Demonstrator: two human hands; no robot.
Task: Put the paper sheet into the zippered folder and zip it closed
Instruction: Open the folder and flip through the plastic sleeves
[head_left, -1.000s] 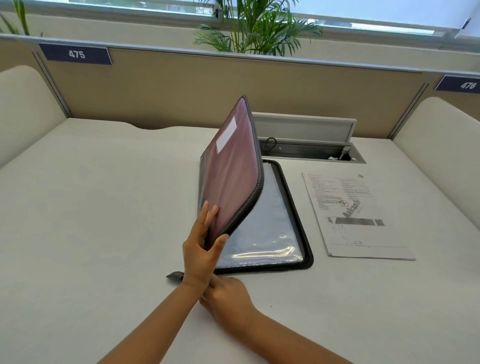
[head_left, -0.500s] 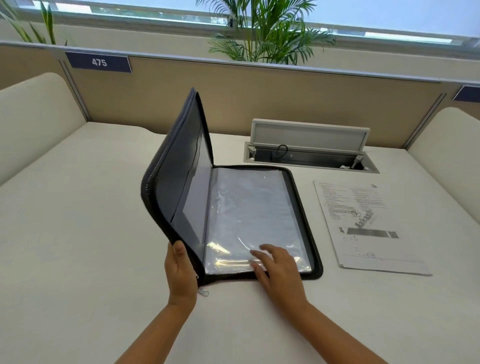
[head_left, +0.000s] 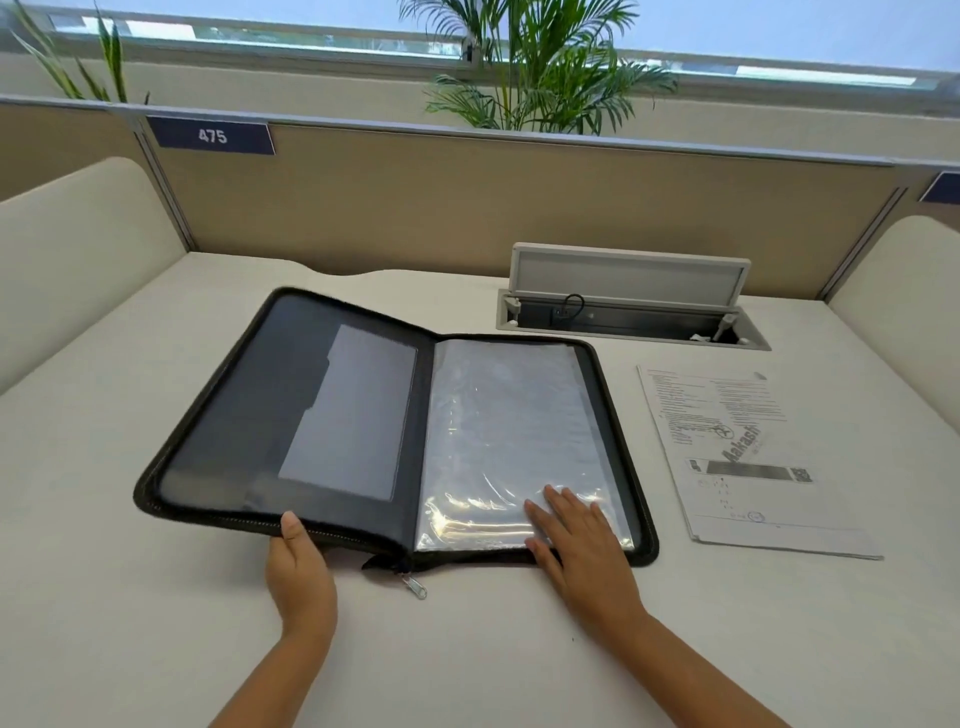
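Observation:
The dark zippered folder (head_left: 270, 415) lies open on the white desk, its left cover still a little off the surface. My left hand (head_left: 298, 566) grips that cover's near edge, thumb on top. Clear plastic sleeves (head_left: 509, 426) fill the right half, and my right hand (head_left: 576, 535) rests flat on their near corner with straight fingers. The zip pull (head_left: 414, 586) hangs at the spine's near end. The printed paper sheet (head_left: 748, 462) lies flat on the desk to the right of the folder, untouched.
An open cable hatch (head_left: 631, 306) with its raised lid sits in the desk behind the folder and sheet. A tan partition (head_left: 467, 208) bearing a "475" sign closes the back; rounded white dividers (head_left: 78, 249) stand at both sides.
The folder's left cover has swung from upright down to the left, almost flat. My right hand moved from the near edge onto the clear sleeves. The view has shifted rightwards.

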